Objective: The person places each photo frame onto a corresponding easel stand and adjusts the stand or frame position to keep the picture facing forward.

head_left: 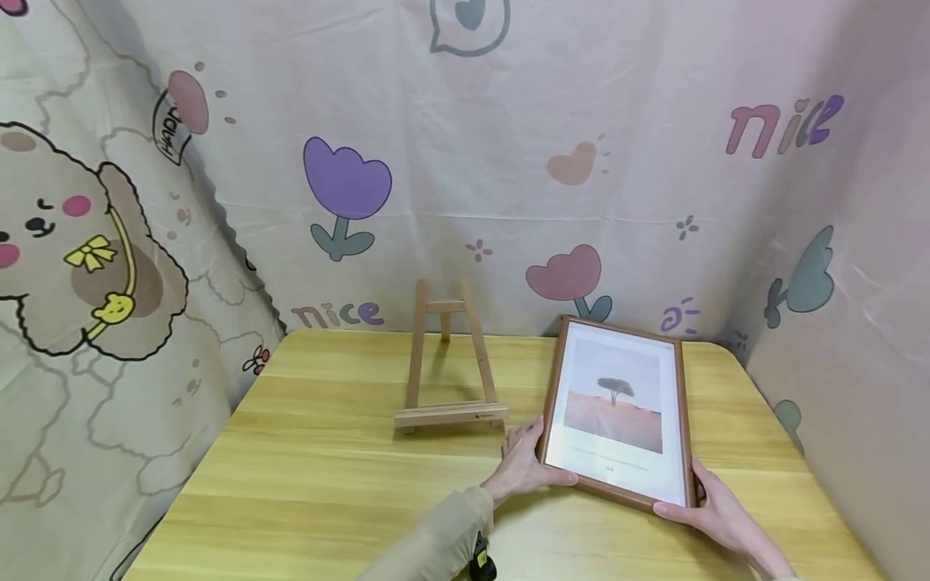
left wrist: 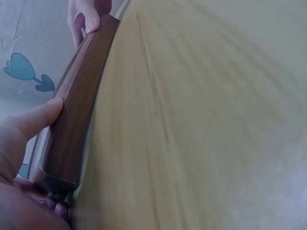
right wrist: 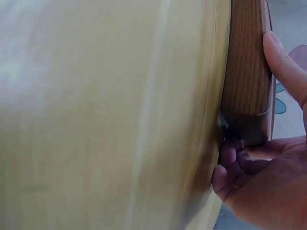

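A brown wooden picture frame (head_left: 616, 403) with a tree print lies face up at the right side of the table, slightly turned. My left hand (head_left: 525, 461) grips its near left corner, thumb over the bottom edge and fingers along the left side. At the near right corner, my right hand (head_left: 719, 508) holds it the same way. In the left wrist view the frame's brown edge (left wrist: 79, 110) shows, with fingertips tucked under the corner. The right wrist view shows fingers curled beneath the other corner of the wooden edge (right wrist: 247, 72).
A small wooden easel (head_left: 452, 414) stands left of the picture frame, near the back of the wooden table (head_left: 291, 484). Printed cloth (head_left: 465, 121) hangs behind the table and at both sides.
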A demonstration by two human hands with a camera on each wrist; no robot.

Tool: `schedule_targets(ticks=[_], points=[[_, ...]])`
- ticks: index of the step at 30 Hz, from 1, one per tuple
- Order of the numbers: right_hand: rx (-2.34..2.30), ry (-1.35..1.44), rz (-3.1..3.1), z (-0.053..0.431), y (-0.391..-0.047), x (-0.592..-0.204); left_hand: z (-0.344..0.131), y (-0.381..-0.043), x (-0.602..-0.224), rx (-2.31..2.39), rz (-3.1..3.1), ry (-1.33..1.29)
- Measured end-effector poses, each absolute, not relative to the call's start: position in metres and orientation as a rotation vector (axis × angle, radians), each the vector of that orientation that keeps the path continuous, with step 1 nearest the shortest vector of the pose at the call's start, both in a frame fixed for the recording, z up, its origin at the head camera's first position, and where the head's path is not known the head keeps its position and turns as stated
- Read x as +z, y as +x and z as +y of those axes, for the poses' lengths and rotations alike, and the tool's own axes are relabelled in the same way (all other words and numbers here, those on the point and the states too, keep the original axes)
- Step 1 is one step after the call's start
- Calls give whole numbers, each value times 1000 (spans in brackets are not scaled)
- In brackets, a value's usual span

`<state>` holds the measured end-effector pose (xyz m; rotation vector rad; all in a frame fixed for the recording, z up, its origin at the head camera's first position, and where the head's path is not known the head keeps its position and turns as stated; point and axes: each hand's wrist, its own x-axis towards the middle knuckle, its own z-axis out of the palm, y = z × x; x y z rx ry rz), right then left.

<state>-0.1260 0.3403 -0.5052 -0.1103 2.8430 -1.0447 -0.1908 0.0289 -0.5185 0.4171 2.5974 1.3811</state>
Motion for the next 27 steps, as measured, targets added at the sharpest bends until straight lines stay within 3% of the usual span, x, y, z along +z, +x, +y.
schedule_targets(ticks=[18,27], points=[[-1120,-151,2910,337,-126,-506,28,-193,-522,1450,2549,451],[-1134,-40,2891,338,-125,-504,28,-195,-520,1493,2506,505]])
